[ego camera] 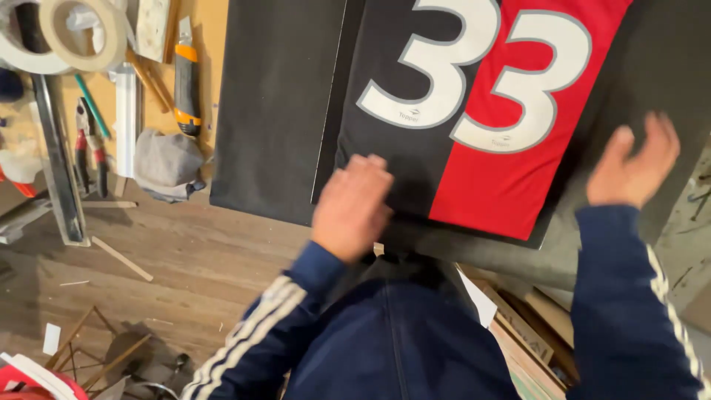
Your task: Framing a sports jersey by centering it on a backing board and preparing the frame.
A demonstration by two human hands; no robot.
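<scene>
The left hand [352, 207] rests knuckles-up on the lower edge of the jersey [474, 111], fingers curled down onto the cloth; whether it pinches the fabric I cannot tell. The jersey, half black and half red with large white numerals, lies flat on a black board [274, 111] filling the upper middle of the frame. The right hand [633, 167] hovers open at the right edge, fingers spread, holding nothing, just above the board's corner.

With only one hand pressing, the cloth could likely creep or wrinkle along the black-red seam, and the board's lower edge overhangs the bench, so a hard push might tip it.

At upper left lie tape rolls [78, 30], pliers [89, 141], a utility knife [187, 81] and a grey rag [167, 163], the knife and rag close to the board's left edge. Wood strips [122, 259] lie on the floor at lower left. Stacked boards [526, 326] crowd the space at lower right.
</scene>
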